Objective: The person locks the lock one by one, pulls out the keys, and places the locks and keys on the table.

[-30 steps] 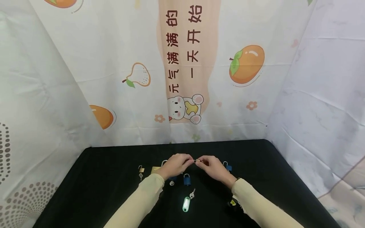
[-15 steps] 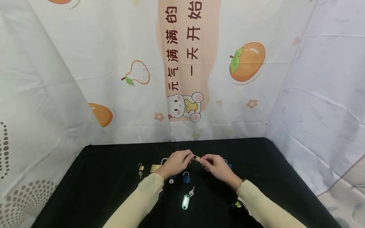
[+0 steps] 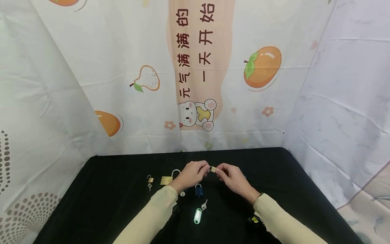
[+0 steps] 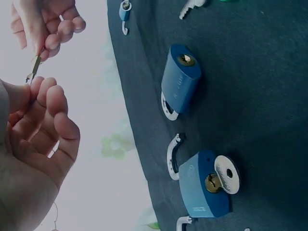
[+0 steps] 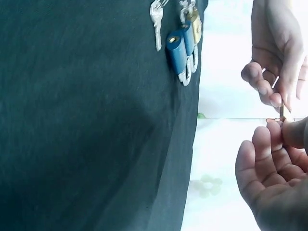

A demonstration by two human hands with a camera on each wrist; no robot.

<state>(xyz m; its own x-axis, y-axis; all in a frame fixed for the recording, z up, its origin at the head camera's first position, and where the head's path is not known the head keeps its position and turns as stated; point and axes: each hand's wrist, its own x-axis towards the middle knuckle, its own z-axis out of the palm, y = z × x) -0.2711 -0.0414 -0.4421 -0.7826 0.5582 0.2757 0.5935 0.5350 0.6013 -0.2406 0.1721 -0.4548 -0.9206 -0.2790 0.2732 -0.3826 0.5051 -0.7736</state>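
A small brass padlock [image 3: 213, 169] is held up between my two hands above the far part of the table. My left hand [image 3: 194, 173] pinches its left end with thumb and fingertips. On the other side, my right hand [image 3: 233, 178] pinches the right end between thumb and forefinger. The left wrist view shows the padlock [image 4: 36, 65] as a thin gold piece between both sets of fingertips. Much of it is hidden by the fingers, and whether a key sits in it I cannot tell. Below the hands stands a blue padlock [image 3: 199, 190].
On the black cloth [image 3: 122, 203] lie a larger brass padlock [image 3: 166, 180], a small brass padlock with a key [image 3: 150, 180], and a key [image 3: 204, 205] with a green tag [image 3: 198, 216]. A blue padlock with its key inserted [image 4: 199, 185] shows in the left wrist view. A printed curtain [image 3: 146, 112] stands behind.
Both hands rise slightly and my right hand shifts a little right, so more of the brass padlock shows between them. Its tilt has changed slightly. The things on the cloth stay put.
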